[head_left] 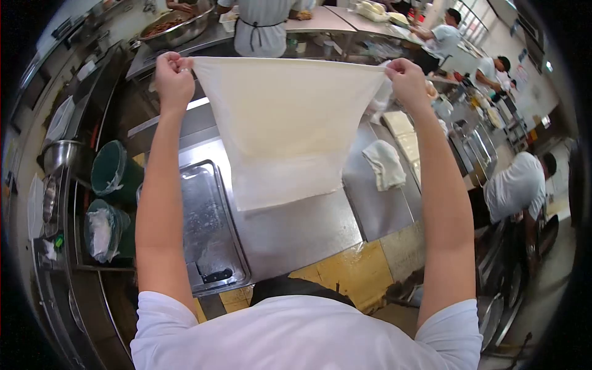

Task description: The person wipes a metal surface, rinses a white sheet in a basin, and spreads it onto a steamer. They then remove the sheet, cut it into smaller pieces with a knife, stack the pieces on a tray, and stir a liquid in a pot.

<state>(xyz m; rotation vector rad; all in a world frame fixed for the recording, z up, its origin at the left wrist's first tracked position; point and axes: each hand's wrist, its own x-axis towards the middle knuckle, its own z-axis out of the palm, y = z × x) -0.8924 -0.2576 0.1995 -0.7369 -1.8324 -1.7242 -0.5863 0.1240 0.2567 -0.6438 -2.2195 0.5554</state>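
A large cream-coloured cloth [287, 123] hangs spread between my hands, its top edge pulled nearly straight. My left hand [174, 80] pinches the upper left corner and my right hand [407, 83] pinches the upper right one. Both arms are stretched far forward over the steel table [296, 231]. The cloth's lower edge hangs above the table's middle and covers part of it from view. To the right, a crumpled white cloth [385, 164] lies on the steel top.
A metal tray [213, 228] with a dark-handled knife [217, 275] stands at the left. White slabs [402, 139] lie at the right. Green bins [115, 169] stand further left. Across the counter, a large bowl [176, 29] and a person in an apron [259, 28]; other people work at right.
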